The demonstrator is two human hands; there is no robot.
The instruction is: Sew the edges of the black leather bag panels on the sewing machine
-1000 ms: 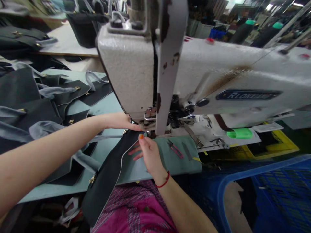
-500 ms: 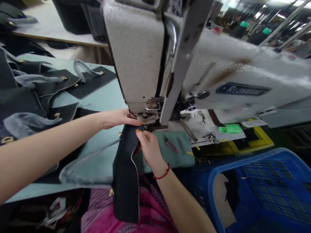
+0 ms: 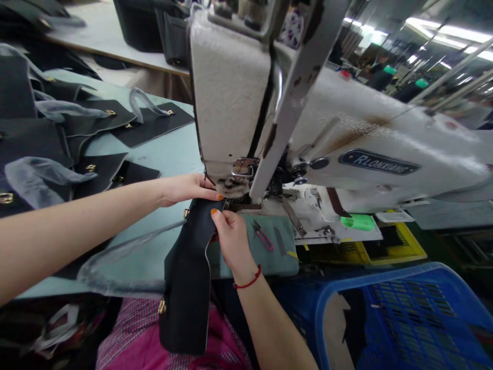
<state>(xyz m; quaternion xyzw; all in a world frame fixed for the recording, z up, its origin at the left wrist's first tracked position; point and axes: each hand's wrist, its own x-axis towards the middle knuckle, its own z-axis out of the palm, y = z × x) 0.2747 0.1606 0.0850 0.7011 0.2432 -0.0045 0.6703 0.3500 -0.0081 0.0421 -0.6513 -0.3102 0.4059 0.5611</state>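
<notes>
A black leather bag panel [image 3: 187, 272] with gold metal fittings runs from beneath the head of the sewing machine [image 3: 231, 97] down over my lap. My left hand [image 3: 188, 189] lies on its far end close to the needle area, thumb on top and the other fingers partly hidden by the machine. Nearer to me, my right hand [image 3: 232, 236] pinches the panel's right edge, thumb above and fingers underneath. A handle wrapped in clear plastic [image 3: 115, 280] loops out to the left from the panel's fittings.
More black panels [image 3: 100, 121] with plastic-wrapped handles lie on the pale green table [image 3: 173, 136] at left. Pink-handled thread snips [image 3: 263, 237] rest right of my right hand. A blue plastic basket [image 3: 327, 308] stands at lower right, a yellow crate [image 3: 408, 246] behind it.
The view has tilted and shifted slightly. The panel's lower end hangs a little further left in the picture; both hands keep their hold near the needle.
</notes>
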